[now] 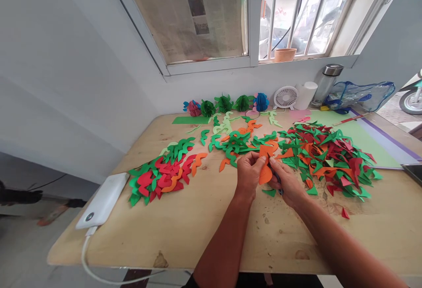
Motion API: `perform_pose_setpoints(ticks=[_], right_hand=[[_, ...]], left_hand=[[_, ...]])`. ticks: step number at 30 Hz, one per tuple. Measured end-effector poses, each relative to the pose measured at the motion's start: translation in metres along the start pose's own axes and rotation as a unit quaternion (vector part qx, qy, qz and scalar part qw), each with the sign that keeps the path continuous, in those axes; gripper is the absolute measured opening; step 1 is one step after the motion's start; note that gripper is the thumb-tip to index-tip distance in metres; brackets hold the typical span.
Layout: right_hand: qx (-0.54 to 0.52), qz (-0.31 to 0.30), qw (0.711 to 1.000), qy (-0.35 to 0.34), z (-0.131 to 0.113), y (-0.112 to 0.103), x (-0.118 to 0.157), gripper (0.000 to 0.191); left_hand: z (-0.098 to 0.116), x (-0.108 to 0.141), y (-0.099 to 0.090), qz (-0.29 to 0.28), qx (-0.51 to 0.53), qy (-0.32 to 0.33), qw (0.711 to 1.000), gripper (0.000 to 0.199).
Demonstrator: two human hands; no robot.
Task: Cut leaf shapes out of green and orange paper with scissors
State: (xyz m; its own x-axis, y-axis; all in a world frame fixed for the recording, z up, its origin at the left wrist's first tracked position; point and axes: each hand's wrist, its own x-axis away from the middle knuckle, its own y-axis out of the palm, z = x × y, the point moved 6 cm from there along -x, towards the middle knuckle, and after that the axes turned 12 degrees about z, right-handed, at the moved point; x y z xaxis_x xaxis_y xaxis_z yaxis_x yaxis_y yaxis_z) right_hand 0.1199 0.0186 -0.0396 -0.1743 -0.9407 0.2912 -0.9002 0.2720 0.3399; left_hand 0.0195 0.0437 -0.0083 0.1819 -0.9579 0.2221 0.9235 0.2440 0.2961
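In the head view, the left hand [248,171] pinches a flat orange paper piece [265,175], round at its lower end, between both hands; the right hand [289,184] grips dark-handled scissors [278,180] against it. Left of them, scalloped paper strips [169,169] overlap on the grained wooden worktop [184,231]; right, angular scraps [336,156] heap up; beyond sit pleated paper balls [224,103].
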Motion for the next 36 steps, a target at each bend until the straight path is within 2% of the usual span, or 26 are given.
perform_pose_setpoints(ticks=[21, 26, 36], right_hand=[[0.024, -0.006, 1.000, -0.009, -0.0015, 0.0005, 0.0007, 0.051], [0.023, 0.008, 1.000, -0.007, -0.0020, 0.0004, 0.0011, 0.053], [0.022, 0.015, 1.000, -0.007, 0.0005, -0.0034, -0.0017, 0.053]], left_hand=[[0.0005, -0.0027, -0.0008, 0.007, 0.006, 0.021, 1.000, 0.018], [0.0012, -0.0030, -0.0005, 0.010, 0.024, 0.029, 0.999, 0.018], [-0.0006, -0.0009, 0.0012, -0.010, 0.004, 0.004, 1.000, 0.022]])
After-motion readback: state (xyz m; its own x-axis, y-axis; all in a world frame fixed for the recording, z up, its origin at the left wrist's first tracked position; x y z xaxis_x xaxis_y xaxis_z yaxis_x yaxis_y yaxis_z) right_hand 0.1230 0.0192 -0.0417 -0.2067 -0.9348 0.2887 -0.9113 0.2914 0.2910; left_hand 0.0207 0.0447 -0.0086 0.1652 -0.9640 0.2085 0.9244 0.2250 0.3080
